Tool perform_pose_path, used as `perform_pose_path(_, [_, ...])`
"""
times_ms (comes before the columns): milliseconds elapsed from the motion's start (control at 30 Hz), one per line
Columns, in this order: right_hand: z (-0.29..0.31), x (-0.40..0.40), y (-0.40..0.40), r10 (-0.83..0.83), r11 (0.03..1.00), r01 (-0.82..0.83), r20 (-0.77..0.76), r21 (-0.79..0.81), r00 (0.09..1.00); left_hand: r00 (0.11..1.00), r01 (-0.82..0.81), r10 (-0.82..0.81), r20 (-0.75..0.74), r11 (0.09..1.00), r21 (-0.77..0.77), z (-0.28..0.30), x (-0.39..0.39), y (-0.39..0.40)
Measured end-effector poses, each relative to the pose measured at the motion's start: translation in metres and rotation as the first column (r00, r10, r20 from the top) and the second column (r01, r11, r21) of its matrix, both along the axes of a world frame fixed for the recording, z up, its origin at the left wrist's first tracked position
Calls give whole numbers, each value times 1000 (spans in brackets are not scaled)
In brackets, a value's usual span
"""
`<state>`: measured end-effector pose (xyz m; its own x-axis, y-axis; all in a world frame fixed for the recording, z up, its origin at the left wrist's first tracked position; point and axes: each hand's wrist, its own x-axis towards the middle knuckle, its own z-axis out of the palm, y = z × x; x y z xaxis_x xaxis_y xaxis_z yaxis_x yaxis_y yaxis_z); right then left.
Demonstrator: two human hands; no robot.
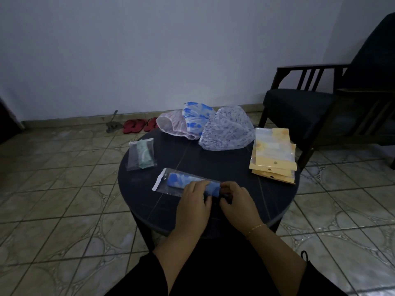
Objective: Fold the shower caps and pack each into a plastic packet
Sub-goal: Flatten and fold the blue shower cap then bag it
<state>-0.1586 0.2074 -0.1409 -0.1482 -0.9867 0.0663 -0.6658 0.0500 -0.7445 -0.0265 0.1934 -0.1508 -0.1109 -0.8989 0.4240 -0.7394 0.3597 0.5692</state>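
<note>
A rolled blue shower cap (179,180) lies partly inside a clear plastic packet (165,178) at the near middle of the round dark table (213,167). My left hand (194,201) holds the packet and roll from the near side. My right hand (237,199) pinches the roll's right end at the packet's mouth. A packed greenish cap in a packet (141,155) lies at the left. Three unfolded caps sit at the back: pink (171,124), blue-patterned (195,118) and white with blue specks (228,131).
A stack of yellow-backed empty packets (273,154) lies at the table's right edge. A dark armchair (320,103) stands to the right. Red sandals (139,126) lie by the wall on the tiled floor.
</note>
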Motion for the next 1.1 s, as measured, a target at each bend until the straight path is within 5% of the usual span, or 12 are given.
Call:
perform_pose_path(600, [2, -1, 4, 8, 999, -6, 39, -54, 999, 999, 23, -22, -41, 1000, 6, 3, 1, 4])
perform_pose_path(933, [2, -1, 4, 5, 997, -2, 34, -72, 999, 995, 68, -63, 78, 996, -61, -2, 2, -1])
perform_pose_path(1100, [0, -2, 1, 133, 991, -133, -143, 10, 981, 989, 88, -72, 127, 988, -126, -6, 2, -6])
